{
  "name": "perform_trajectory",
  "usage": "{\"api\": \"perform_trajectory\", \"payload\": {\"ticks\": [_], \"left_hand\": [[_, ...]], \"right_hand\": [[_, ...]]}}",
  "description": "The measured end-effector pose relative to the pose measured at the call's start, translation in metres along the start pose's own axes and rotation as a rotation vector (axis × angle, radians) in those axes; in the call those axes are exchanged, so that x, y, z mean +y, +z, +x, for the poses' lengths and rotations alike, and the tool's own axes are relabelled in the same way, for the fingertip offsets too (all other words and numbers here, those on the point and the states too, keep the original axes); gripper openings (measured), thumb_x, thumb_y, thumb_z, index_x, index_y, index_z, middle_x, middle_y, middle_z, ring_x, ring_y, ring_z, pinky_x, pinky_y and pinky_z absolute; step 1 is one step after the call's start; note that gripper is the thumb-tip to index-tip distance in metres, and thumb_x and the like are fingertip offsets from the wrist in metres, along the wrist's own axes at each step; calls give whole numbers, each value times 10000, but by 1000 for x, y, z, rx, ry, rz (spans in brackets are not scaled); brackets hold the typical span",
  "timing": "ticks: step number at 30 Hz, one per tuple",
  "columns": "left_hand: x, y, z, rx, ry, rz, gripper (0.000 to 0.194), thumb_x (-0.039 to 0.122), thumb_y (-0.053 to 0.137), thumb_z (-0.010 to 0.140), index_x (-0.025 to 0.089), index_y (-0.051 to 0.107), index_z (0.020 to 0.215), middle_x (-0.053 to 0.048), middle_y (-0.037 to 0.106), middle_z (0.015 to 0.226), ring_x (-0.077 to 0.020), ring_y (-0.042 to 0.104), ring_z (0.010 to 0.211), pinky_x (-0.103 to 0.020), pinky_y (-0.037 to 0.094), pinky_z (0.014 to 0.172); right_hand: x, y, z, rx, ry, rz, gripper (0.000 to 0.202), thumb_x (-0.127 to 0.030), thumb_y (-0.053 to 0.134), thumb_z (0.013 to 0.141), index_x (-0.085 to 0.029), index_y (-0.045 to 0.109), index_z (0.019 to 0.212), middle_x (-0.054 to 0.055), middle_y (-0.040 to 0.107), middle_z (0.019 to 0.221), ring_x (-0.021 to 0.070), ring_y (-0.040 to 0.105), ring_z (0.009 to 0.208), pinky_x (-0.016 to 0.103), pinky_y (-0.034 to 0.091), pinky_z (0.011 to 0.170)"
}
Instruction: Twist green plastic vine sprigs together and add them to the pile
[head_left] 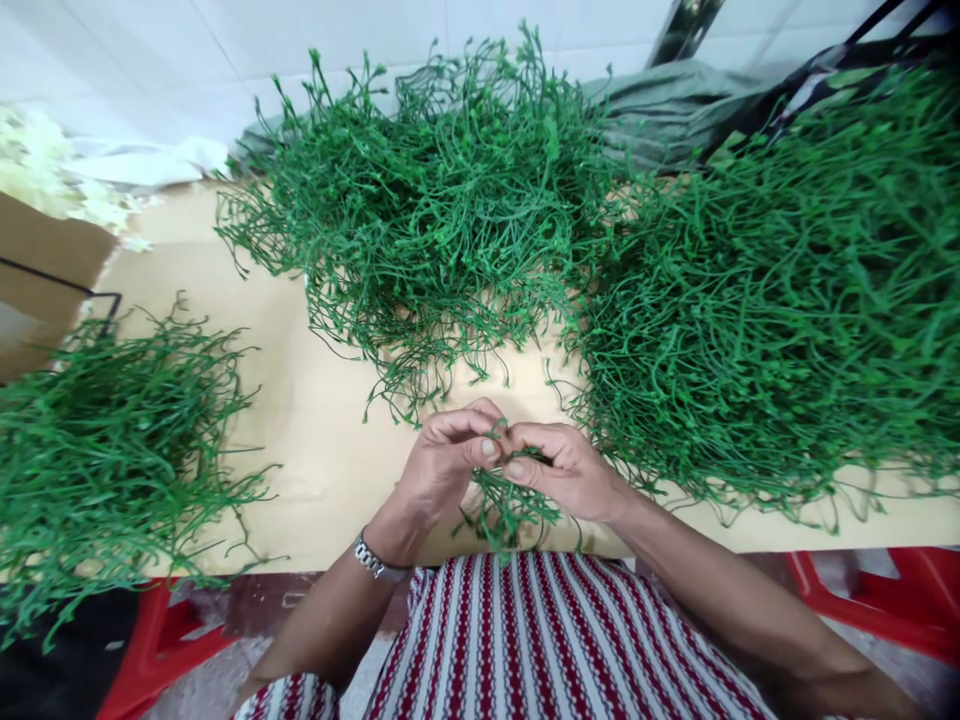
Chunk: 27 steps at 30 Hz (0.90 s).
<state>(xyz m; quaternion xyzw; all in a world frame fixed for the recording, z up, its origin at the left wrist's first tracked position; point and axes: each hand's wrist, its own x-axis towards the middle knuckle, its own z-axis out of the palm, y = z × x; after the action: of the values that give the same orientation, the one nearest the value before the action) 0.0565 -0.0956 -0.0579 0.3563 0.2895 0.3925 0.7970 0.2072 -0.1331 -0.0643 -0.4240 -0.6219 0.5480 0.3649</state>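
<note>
My left hand and my right hand meet close to the table's front edge, thumbs and fingertips pinched together. Between them they grip thin green artificial stems, whose exact number I cannot make out. Below my fingers a small bunch of green stems spreads over the table near my striped shirt. Ahead of my hands lies a large loose heap of green stems with small budded tips. A second big heap covers the right side, reaching near my right wrist.
Another pile of stems hangs over the front left edge of the tan table. Cream flowers and a brown cardboard box stand at the far left. Red stools are below. A grey-green cloth lies along the wall.
</note>
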Motion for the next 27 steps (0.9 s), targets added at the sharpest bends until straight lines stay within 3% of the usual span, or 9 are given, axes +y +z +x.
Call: {"api": "perform_trajectory", "payload": {"ticks": [3,7,13,16,18,21,23,27], "left_hand": [[2,1,1,-3,-68,-109,160,228,733,588,124,620,545,27,491,566,-45,426,429,-201,303,441],[8,-1,2,-15,-23,-69,186,251,695,627,124,586,547,17,493,550,-63,427,433,-221,312,460],[19,-10,2,101,109,55,137,197,687,639,128,609,549,-6,545,569,-109,494,600,-250,382,621],[19,-10,4,212,93,69,123,163,696,610,123,608,534,5,545,537,-92,485,568,-230,376,610],[17,-9,6,288,65,39,106,152,696,600,125,610,544,9,557,530,-84,486,549,-213,371,584],[15,-6,9,357,47,-31,91,153,697,592,131,612,573,9,583,565,-78,488,543,-206,375,563],[15,-4,11,364,36,-49,84,163,697,597,130,619,594,2,600,613,-77,486,544,-212,385,558],[16,1,13,310,33,-27,78,178,695,614,129,650,654,-7,617,679,-70,476,545,-207,387,545]], "right_hand": [[-4,3,0,-44,-132,-28,123,-217,502,823,-143,568,750,7,566,733,106,513,698,226,391,647],[-8,4,1,-24,-209,30,136,-238,467,859,-159,541,777,18,561,747,114,522,709,241,406,649],[-18,-21,1,504,-266,92,193,-325,415,895,-191,478,771,51,531,922,132,502,748,268,403,644],[-22,-33,-1,638,-325,103,212,-339,417,889,-195,452,737,58,571,919,154,520,787,299,415,701],[-24,-36,-4,610,-342,117,173,-324,439,882,-198,456,765,42,589,824,159,543,773,307,427,704],[-31,-34,-12,515,-312,85,60,-238,431,891,-206,474,866,-1,543,724,108,520,572,243,413,513],[-37,-27,-15,483,-331,-80,87,-172,425,885,-205,495,925,-14,491,696,83,462,503,214,361,434],[-45,-8,-10,287,-471,-589,177,-141,448,865,-158,518,1027,26,532,748,107,501,611,233,412,522]]}}
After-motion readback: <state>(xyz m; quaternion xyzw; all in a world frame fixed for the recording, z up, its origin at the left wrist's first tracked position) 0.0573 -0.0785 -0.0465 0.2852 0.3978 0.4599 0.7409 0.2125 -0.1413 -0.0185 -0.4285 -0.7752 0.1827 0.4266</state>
